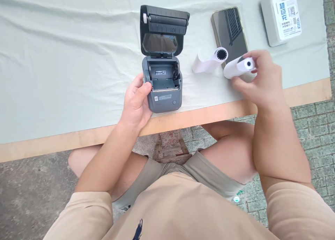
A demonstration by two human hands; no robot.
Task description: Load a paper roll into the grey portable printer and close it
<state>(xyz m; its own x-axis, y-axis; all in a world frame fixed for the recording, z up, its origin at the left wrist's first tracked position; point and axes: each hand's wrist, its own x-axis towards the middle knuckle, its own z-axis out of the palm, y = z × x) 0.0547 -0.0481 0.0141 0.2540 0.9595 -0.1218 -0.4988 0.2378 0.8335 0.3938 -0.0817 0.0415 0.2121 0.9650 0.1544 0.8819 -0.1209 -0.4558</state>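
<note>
A small dark grey label printer (163, 93) stands near the table's front edge, its lid (163, 30) swung up and the paper bay empty. My left hand (136, 102) grips the printer's left side, thumb on its top edge. To the right, my right hand (260, 77) is closed round a white paper roll (237, 67), held just above the table. A second white paper roll (209, 60) lies on the cloth between the printer and my right hand.
A pale cloth (65, 65) covers the wooden table (196, 117). A phone (229, 30) lies face up behind the rolls. A white box-shaped device (282, 14) with printed labels stands at the far right corner. My knees sit below the table edge.
</note>
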